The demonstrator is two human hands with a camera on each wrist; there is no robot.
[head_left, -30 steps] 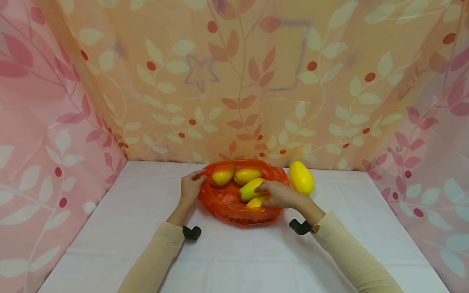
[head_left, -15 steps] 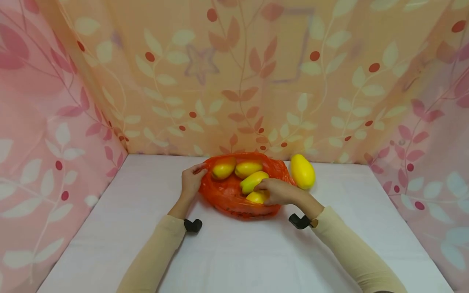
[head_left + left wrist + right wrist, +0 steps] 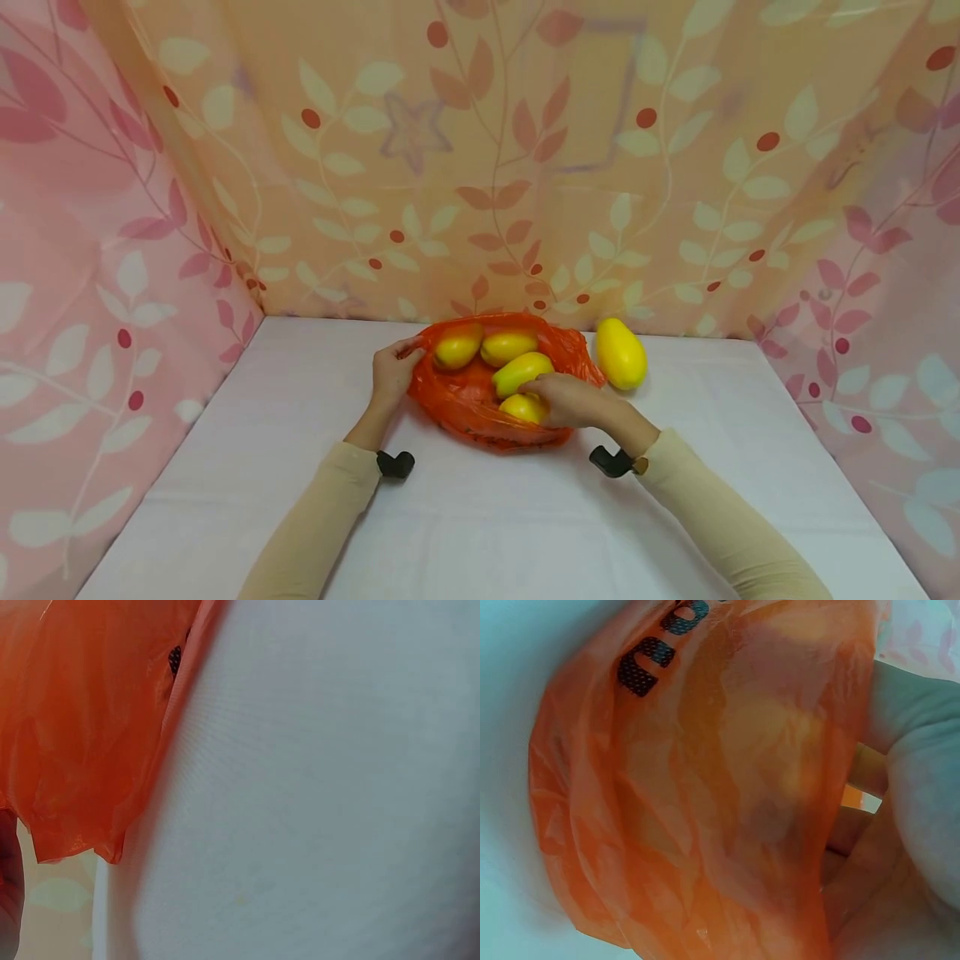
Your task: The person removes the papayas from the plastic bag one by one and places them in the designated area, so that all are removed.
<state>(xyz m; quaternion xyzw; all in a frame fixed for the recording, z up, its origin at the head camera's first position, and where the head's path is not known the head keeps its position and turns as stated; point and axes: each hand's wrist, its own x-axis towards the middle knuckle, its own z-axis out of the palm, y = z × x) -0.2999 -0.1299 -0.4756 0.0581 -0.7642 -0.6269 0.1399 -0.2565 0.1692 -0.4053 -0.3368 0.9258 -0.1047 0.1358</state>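
An orange plastic bag [image 3: 468,421] with dark print lies with its mouth spread, and several yellow mangoes are inside. Two mangoes sit at the back of the bag, and a third mango [image 3: 522,372] lies in front of them. My left hand [image 3: 391,371] pinches the bag's left rim; in the left wrist view only a sliver of that hand [image 3: 9,889] shows. Reaching into the bag from the right, my right hand [image 3: 576,400] has its fingers around the frontmost mango [image 3: 523,407]. In the right wrist view the bag film partly hides those fingers.
One larger yellow mango [image 3: 621,354] rests outside the bag at the right rear. White cloth covers the table [image 3: 480,525]. A flowered curtain [image 3: 345,192] rises right behind the bag, and pink curtains stand at both sides.
The head view has tilted slightly, so the scene sits a little higher. My right hand and the frontmost mango have shifted slightly left within the bag. My left hand keeps its place on the rim.
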